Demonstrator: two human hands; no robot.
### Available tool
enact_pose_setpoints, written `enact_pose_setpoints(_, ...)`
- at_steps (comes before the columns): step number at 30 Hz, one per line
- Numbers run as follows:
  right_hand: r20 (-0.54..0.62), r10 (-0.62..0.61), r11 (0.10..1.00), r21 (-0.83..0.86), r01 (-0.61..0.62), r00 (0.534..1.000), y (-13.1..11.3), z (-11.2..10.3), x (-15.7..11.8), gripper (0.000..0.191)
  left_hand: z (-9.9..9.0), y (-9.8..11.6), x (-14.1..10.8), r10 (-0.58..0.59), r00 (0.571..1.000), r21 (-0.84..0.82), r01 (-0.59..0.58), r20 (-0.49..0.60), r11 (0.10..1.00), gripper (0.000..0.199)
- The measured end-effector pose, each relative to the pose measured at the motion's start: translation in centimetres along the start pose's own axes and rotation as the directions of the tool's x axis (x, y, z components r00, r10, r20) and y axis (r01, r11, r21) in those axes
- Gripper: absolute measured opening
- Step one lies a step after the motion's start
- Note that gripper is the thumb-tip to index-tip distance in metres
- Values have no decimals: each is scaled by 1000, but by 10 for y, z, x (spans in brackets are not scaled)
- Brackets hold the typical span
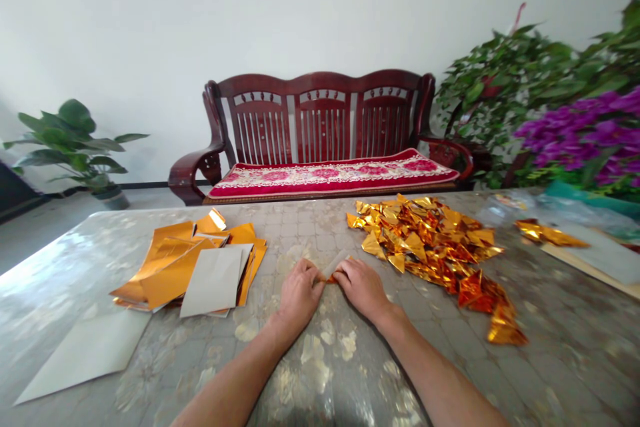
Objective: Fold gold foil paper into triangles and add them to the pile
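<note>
Low over the middle of the table, my left hand (303, 288) and my right hand (361, 285) meet at a small piece of foil paper (331, 276). It shows gold below and pale grey above, and the fingers of both hands pinch it, covering most of it. To the left lies a loose stack of gold foil sheets (173, 263), some with a grey back (213, 280) facing up. On the right spreads a heap of folded gold foil pieces (425, 233), with a few trailing toward the front.
A patterned table (280, 227) fills the foreground. At its left front lies a pale sheet (90, 350). Clear plastic (510, 205) and a pale board (600, 257) lie at the right. Beyond stand a wooden bench (325, 120), a potted plant (80, 140) and purple flowers (590, 127).
</note>
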State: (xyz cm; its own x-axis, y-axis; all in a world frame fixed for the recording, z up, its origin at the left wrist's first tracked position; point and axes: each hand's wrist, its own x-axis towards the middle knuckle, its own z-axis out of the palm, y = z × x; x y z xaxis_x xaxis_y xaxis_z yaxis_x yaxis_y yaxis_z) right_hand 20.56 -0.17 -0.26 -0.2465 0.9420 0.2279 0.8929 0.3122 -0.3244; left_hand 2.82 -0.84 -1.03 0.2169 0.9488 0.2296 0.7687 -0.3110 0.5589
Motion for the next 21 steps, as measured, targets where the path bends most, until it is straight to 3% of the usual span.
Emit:
enact_pose_setpoints(9,8,21,1000,-20,-21,1000,-4,-2,0,15,-2,2,-1,-52,999,-23,52,6,998,14)
enact_pose_setpoints(13,8,22,1000,-21,-22,1000,-4,-1,0,13,-1,4,0,-61,998,38,62,-3,997,22)
enact_pose_setpoints(21,-9,12,1000,-22,-12,1000,-3,1,1,12,-3,12,0,-56,998,225,56,-5,973,16)
